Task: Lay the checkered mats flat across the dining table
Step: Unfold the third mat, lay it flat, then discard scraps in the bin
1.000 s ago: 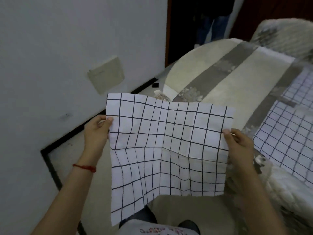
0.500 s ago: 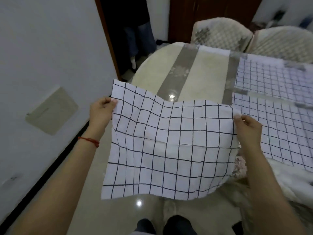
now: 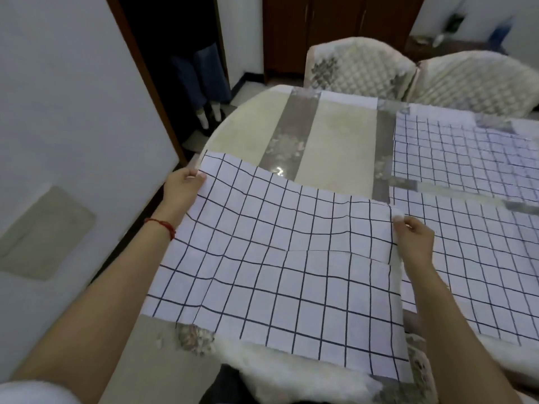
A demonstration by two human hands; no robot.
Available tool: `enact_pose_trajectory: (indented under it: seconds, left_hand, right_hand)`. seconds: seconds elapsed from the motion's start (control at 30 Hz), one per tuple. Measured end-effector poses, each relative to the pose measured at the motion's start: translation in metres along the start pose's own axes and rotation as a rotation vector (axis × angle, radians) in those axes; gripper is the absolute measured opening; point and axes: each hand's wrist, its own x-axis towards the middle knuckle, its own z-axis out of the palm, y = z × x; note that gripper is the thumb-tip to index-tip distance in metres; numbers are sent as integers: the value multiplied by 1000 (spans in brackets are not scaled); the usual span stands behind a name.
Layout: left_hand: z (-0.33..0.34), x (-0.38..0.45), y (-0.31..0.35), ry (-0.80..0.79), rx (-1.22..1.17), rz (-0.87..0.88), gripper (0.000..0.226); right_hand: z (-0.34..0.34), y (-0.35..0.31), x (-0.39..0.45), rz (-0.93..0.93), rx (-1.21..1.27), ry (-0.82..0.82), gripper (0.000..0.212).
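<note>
I hold a white checkered mat point(image 3: 277, 258) with black grid lines, stretched between both hands over the near left part of the dining table point(image 3: 335, 135). My left hand point(image 3: 182, 188) pinches its far left corner. My right hand point(image 3: 414, 237) pinches its far right corner. The mat sags slightly in the middle and its near edge hangs over a chair back. Two more checkered mats lie flat on the table's right side, one at the far right point(image 3: 466, 153) and one nearer point(image 3: 478, 258).
A quilted chair back point(image 3: 291, 371) stands right in front of me under the mat. Two quilted chairs point(image 3: 358, 68) stand at the table's far side. A white wall point(image 3: 58, 112) is on my left, with a dark doorway where a person's legs point(image 3: 204, 80) stand.
My view and both hands have swung right and forward, carrying the mat from beside the wall to over the table's near left part. The grip has not changed.
</note>
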Motion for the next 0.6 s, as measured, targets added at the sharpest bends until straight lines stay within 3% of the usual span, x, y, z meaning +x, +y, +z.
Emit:
enact_pose_trajectory:
  seconds: [0.13,0.3,0.6]
  left_hand:
    - [22,38,-9,-13,43,-32,17]
    - [54,87,-22,-57,80,-18,12]
    - [108,154,-58,-121,70,-113,10]
  right_hand:
    - [19,12,24,40,-50,10,37]
    - [49,22,51,125,-89,61,26]
    - [84,37,101,207,-180,123,35]
